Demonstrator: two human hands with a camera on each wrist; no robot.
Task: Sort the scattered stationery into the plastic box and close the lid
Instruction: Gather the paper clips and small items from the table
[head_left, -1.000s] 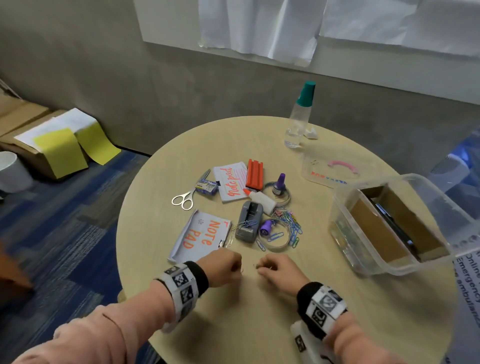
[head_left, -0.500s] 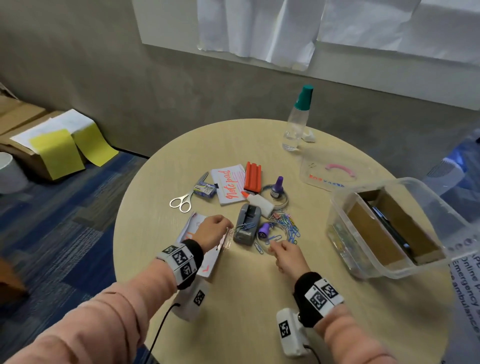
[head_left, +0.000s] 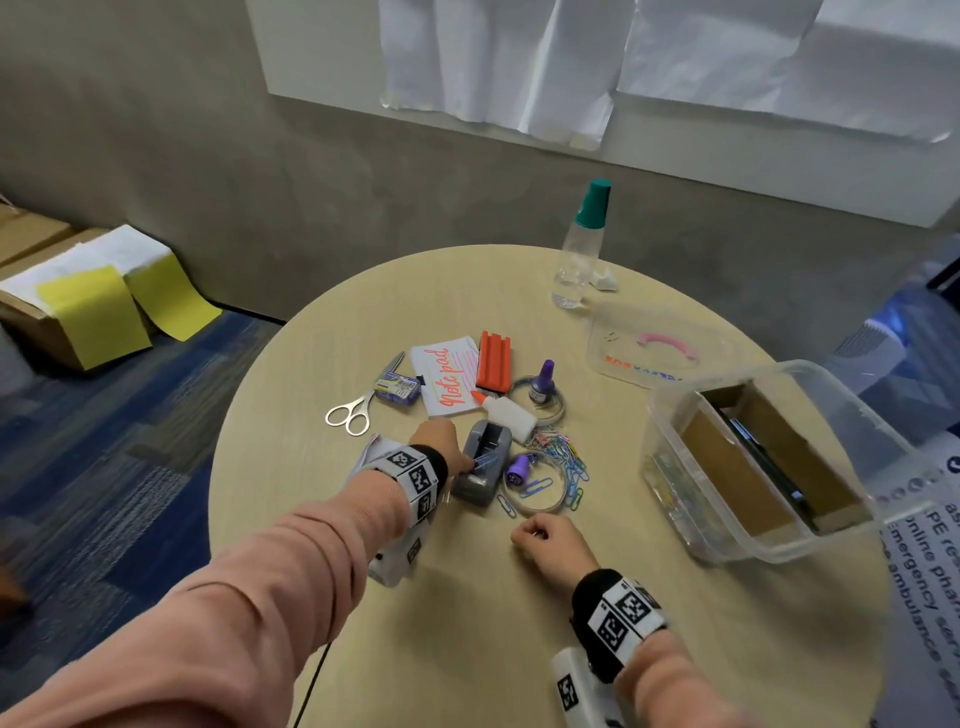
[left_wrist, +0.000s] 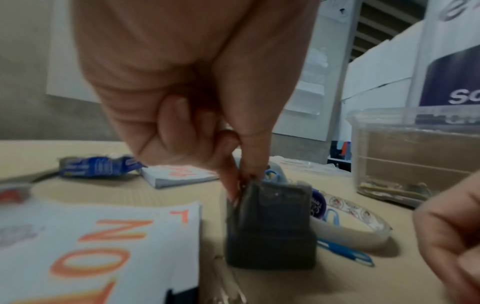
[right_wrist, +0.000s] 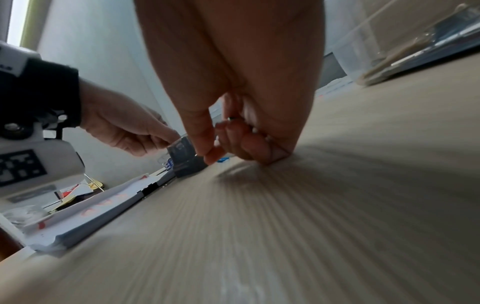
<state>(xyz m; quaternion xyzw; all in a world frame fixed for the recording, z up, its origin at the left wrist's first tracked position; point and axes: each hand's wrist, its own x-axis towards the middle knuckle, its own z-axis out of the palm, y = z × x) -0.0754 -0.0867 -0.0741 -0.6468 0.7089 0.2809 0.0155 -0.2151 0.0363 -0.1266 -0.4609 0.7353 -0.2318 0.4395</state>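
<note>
Pinching at the near top edge of the grey tape dispenser (left_wrist: 270, 224), the left hand (head_left: 441, 447) has its grip pressed together, thumb and fingertip meeting there. The right hand (head_left: 550, 543) rests knuckles-down on the counter (head_left: 519, 649), fingers curled; whether they hold anything I cannot tell. At the right stands the clear plastic box (head_left: 769, 467), open, with a cardboard insert inside; its lid (head_left: 660, 345) lies flat beyond it. Notepads, scissors (head_left: 358, 408) and paper clips (head_left: 558, 452) lie scattered mid-counter.

Hidden and unclear parts

The left hand (head_left: 441, 447) covers most of the white orange-lettered notepad (left_wrist: 98, 246); whatever its blurred fingertips (left_wrist: 249, 170) pinch stays unreadable.
</note>
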